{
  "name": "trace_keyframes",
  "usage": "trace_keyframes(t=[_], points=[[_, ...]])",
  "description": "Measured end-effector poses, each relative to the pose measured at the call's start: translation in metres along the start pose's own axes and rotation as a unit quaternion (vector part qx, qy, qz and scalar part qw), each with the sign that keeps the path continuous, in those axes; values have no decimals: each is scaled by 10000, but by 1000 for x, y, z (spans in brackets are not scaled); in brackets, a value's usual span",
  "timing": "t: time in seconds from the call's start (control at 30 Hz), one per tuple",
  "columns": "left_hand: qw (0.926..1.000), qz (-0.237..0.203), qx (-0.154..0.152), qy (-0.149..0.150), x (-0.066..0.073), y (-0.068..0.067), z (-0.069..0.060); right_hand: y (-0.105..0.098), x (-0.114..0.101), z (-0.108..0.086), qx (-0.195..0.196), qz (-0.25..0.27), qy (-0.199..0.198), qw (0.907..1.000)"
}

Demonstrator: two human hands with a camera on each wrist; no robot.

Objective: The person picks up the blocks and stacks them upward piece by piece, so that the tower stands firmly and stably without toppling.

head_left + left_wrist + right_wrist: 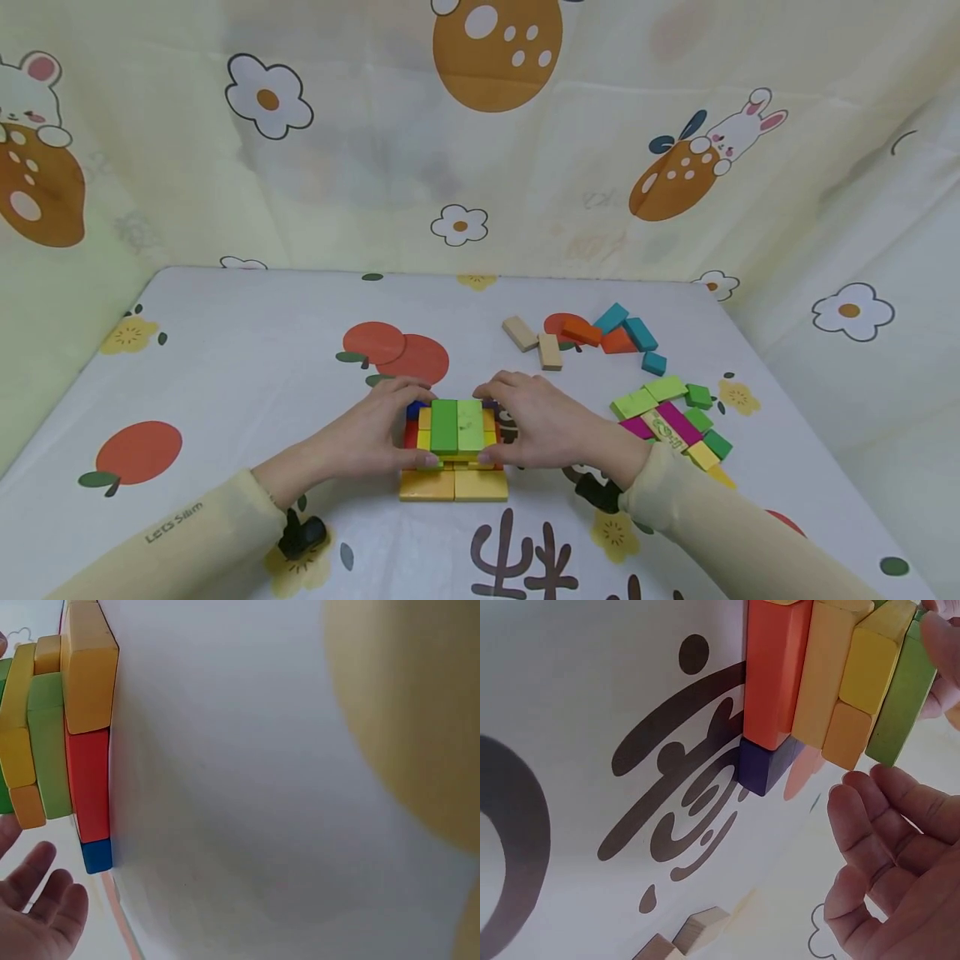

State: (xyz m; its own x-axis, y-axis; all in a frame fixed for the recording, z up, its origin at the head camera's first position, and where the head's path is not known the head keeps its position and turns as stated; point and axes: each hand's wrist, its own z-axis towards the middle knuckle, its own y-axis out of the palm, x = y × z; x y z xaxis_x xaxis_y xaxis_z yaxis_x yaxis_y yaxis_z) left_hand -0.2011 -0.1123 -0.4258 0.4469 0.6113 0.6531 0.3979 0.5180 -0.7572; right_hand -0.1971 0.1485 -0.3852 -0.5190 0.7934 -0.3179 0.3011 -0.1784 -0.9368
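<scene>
A layered stack of coloured wooden blocks stands before me, with a dark green block (443, 427) and a light green block (470, 425) side by side on top. My left hand (375, 427) is at the stack's left side, thumb at the near end of the dark green block and a finger at its far end. From the right, my right hand (536, 421) holds the light green block's ends between thumb and fingertip. Lower layers show yellow blocks (871, 664), a red block (88, 784), a blue block (97, 856) and orange-yellow blocks (427, 486) in front.
Loose green, magenta and yellow blocks lie to the right, among them a magenta block (678, 423). Farther back are plain wood blocks (550, 352), orange blocks (582, 332) and blue blocks (641, 334). A patterned cloth (247, 358) covers the table; a printed curtain (360, 167) hangs behind.
</scene>
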Motion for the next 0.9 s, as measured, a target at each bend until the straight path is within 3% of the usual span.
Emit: trace_keyframes(t=[0.17, 0.37, 0.53, 0.7, 0.9], points=[[9998, 79, -126, -144, -3, -1, -2, -4, 7, -5, 72, 11, 198, 9998], [9979, 245, -410, -445, -8, -1, -9, -14, 44, -15, 390, 143, 522, 9978], [9986, 221, -274, -401, -9, 2, -9, -14, 69, -20, 523, 273, 776, 9952], [9994, 268, -5, -229, -6, 3, -3, -13, 75, -22, 431, 337, 826, 9951], [9989, 312, -105, -325, -2, 2, -2, -14, 71, -21, 434, 344, 779, 9954]])
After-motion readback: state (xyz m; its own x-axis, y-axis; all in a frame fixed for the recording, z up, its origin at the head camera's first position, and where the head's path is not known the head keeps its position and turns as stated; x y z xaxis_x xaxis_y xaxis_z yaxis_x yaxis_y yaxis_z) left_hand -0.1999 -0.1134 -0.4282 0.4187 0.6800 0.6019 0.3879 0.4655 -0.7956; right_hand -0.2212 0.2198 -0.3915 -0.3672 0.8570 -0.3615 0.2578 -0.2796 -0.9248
